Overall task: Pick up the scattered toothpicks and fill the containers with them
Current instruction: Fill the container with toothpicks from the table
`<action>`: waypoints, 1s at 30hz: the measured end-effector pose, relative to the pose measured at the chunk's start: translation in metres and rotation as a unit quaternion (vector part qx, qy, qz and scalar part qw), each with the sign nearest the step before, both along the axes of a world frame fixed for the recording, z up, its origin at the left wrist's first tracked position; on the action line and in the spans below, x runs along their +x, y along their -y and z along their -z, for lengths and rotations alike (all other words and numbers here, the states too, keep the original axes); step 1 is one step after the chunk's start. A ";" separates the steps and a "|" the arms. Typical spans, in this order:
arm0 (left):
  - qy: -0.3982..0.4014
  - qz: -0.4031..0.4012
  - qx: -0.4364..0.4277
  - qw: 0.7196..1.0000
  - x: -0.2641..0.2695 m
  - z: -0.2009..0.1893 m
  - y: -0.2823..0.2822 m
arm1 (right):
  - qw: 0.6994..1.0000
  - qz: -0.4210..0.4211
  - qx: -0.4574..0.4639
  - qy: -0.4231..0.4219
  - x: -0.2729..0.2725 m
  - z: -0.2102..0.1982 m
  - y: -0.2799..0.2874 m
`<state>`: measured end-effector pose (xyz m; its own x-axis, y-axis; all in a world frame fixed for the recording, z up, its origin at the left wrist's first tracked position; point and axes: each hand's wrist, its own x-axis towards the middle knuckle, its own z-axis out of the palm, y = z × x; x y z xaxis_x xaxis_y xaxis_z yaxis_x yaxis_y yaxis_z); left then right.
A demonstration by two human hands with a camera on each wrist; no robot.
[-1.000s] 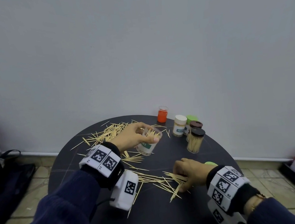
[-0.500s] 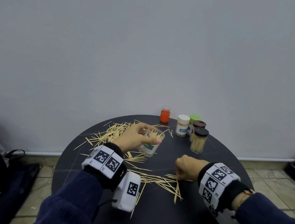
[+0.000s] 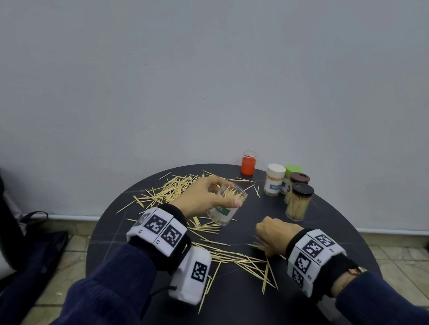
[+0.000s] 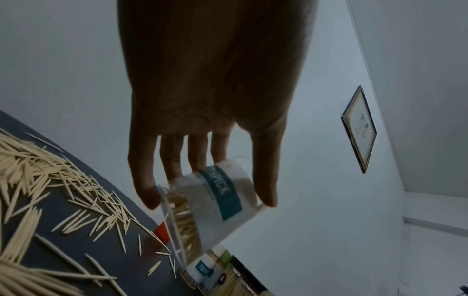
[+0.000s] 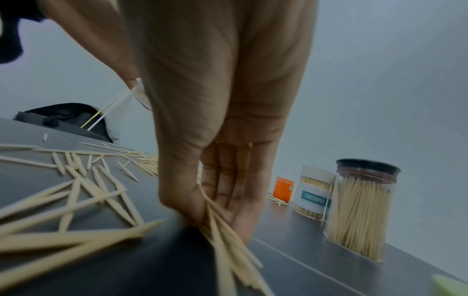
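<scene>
Your left hand (image 3: 204,197) grips the tilted clear plastic toothpick jar (image 3: 226,207) above the round dark bench (image 3: 350,240), while your right hand (image 3: 275,237) pinches a bundle of pale wooden toothpicks (image 5: 228,236) against it: next, I judge, lift and feed them into the jar's mouth.

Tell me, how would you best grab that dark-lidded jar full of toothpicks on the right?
Grip the dark-lidded jar around its glass wall, coming from the near right side. It stands upright and is round. Other jars crowd its far side, and the right hand is nearest.
</scene>
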<state>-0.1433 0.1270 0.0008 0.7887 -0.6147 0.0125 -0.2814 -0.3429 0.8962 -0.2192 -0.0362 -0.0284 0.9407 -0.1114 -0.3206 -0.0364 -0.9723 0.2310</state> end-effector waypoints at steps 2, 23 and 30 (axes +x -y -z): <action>-0.002 0.000 -0.003 1.000 0.001 0.000 -0.001 | 1.000 -0.001 0.011 0.003 0.000 -0.003 0.000; 0.003 0.006 -0.007 1.000 -0.002 -0.006 -0.009 | 0.850 0.072 0.426 0.302 0.022 -0.019 0.022; 0.003 0.000 -0.006 1.000 -0.001 -0.004 -0.014 | 0.622 0.044 0.658 0.423 0.024 -0.064 0.004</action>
